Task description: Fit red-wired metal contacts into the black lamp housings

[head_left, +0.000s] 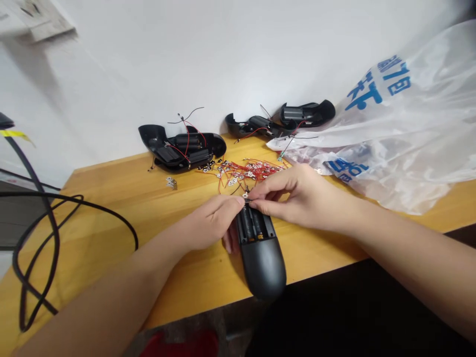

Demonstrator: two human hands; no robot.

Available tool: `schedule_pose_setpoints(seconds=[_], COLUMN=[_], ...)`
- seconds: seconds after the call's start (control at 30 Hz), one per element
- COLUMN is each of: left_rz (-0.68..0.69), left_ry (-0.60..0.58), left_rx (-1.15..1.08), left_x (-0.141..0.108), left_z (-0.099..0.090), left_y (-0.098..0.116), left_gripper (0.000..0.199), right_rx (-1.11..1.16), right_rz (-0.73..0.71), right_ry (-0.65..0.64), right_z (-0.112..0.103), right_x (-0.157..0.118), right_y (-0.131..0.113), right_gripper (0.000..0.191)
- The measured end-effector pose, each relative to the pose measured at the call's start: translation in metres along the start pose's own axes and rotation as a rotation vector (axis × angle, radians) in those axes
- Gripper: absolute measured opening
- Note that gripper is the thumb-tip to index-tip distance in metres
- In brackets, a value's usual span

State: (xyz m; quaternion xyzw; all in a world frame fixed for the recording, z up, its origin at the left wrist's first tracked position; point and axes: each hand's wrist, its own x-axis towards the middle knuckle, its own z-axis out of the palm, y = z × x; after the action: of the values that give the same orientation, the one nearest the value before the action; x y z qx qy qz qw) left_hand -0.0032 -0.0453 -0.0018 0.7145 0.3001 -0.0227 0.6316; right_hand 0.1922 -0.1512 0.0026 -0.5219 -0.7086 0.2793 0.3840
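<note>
A rounded black plastic housing lies at the front of the table, its closed end pointing towards me and reaching past the edge. Two slots of its battery compartment face up. My left hand is wrapped round the housing's left side, thumb on its far end. There my right hand pinches a small metal contact piece between thumb and index finger, close to the left thumb. Thin wires run out by the fingertips, and the fingers partly hide the piece.
A pile of red wires with metal tabs lies just beyond my hands. More black housings rest against the wall, with others further right. A white plastic bag covers the right side. Black cable loops at the left.
</note>
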Motion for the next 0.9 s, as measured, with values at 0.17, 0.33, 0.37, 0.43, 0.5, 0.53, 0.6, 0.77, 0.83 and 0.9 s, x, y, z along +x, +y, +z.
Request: schedule_pose_setpoints(seconds=[0.17,0.33,0.37,0.43,0.5,0.53,0.6,0.77,0.83,0.9], left_rz=[-0.045,-0.04,-0.042,-0.044,-0.037,-0.033,-0.03,-0.037,-0.04,-0.042], left_ry=[-0.109,-0.103,-0.1,-0.093,-0.083,-0.083,-0.087,-0.093,-0.099,-0.102], left_rx=[0.111,0.118,0.115,0.107,0.099,0.1,0.107,0.101,0.091,0.077], left_x=[-0.001,0.0,0.0,-0.001,-0.002,-0.002,-0.002,-0.001,0.0,0.0], left_z=[-0.002,-0.001,-0.001,-0.001,0.0,0.0,0.0,-0.001,-0.001,-0.002], left_y=[0.0,0.001,0.001,0.002,0.003,0.004,0.004,0.004,0.004,0.004], left_gripper=[0.066,0.061,0.06,0.059,0.055,0.053,0.051,0.047,0.045,0.043], right_rx=[-0.394,-0.62,-0.651,-0.713,-0.76,-0.772,-0.771,-0.603,-0.513,-0.45], right_rz=[-0.2,-0.25,-0.233,-0.226,-0.263,-0.28,-0.277,-0.174,-0.192,-0.21], right_ry=[0.069,0.055,0.057,0.077,0.086,0.082,0.075,0.029,0.042,0.061], right_z=[0.007,0.012,0.013,0.015,0.018,0.02,0.021,0.016,0.013,0.011], right_x=[-0.008,-0.01,-0.01,-0.008,-0.007,-0.007,-0.007,-0.006,-0.005,-0.004], right_y=[0.002,-0.003,-0.004,-0.004,-0.004,-0.003,-0.003,-0.002,0.0,0.001], right_gripper=[0.02,0.024,0.024,0.022,0.021,0.02,0.02,0.021,0.021,0.019])
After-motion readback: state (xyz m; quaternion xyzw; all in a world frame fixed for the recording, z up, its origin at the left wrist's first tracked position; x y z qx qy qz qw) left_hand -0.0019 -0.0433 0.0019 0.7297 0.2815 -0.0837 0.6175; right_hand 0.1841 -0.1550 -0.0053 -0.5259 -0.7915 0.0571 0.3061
